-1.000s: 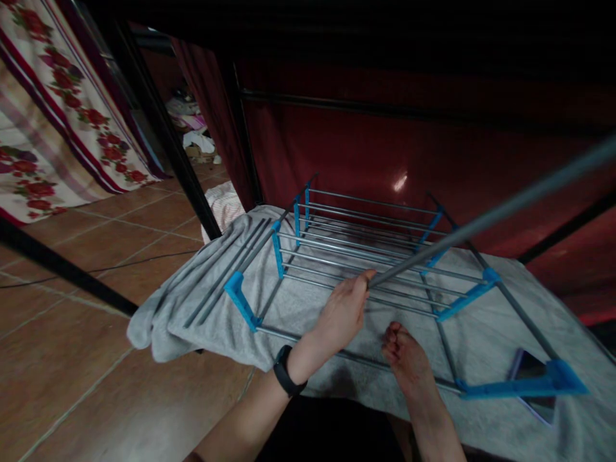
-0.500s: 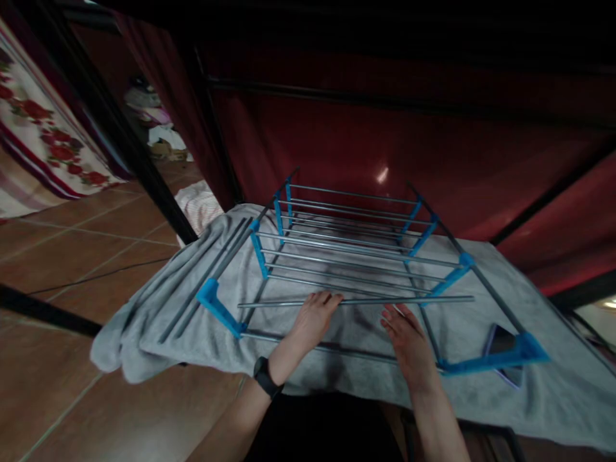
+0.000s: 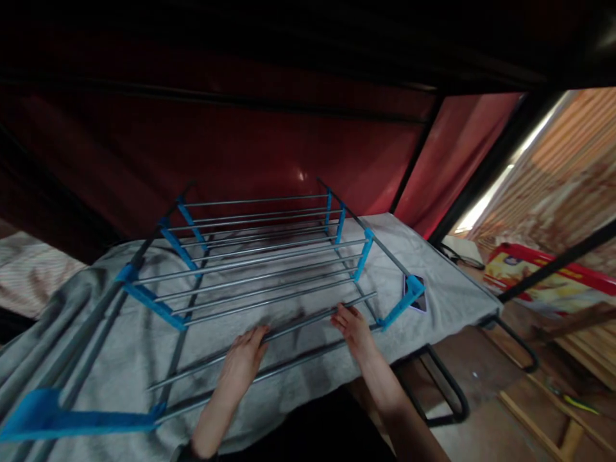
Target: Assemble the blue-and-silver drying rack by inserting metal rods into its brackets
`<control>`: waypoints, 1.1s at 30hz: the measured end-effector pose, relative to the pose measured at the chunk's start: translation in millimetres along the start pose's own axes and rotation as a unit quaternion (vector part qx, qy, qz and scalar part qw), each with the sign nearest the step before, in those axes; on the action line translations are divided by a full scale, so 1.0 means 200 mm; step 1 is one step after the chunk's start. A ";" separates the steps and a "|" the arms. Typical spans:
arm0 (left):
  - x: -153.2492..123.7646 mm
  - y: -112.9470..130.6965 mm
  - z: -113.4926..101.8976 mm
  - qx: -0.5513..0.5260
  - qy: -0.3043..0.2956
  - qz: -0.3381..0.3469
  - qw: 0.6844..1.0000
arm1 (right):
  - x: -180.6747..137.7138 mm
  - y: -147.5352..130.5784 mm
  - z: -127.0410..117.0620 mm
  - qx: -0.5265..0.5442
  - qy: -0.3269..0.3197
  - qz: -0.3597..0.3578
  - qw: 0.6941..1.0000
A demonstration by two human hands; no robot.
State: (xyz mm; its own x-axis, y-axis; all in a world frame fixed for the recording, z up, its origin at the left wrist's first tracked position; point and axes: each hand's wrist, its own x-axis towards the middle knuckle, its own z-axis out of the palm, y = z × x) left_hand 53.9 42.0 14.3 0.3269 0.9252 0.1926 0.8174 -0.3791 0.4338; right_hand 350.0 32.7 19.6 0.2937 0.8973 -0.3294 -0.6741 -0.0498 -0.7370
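A rack of grey metal rods and blue plastic brackets [image 3: 250,256] lies on a grey towel [image 3: 423,282] over a low table. A loose grey rod [image 3: 298,324] lies across the rack's near end. My left hand [image 3: 243,359] rests on that rod, fingers curled over it. My right hand [image 3: 353,327] touches the same rod further right, fingers bent around it. A blue bracket [image 3: 399,308] sits just right of my right hand, another blue bracket [image 3: 72,420] at the near left.
A phone [image 3: 416,298] lies on the towel under the right bracket. Dark red panels stand behind the table. To the right, the floor holds a red-framed picture [image 3: 539,276], wooden slats [image 3: 553,410] and a black metal table leg [image 3: 447,391].
The view has swung to the right. The loose rod, held up at an angle a second ago, now lies low across the rack, with both hands on it.
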 end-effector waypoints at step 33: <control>-0.22 -0.35 -0.11 0.139 0.098 -0.176 0.970 | 0.35 -0.06 -0.30 0.014 0.120 0.048 0.992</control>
State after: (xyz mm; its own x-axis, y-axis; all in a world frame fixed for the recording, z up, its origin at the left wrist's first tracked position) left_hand -27.9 26.3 -4.8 -0.0695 0.9653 0.2519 0.9672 0.0034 0.2542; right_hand 418.9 69.7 -29.2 0.3775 0.7591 -0.5303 -0.7247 -0.1142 -0.6795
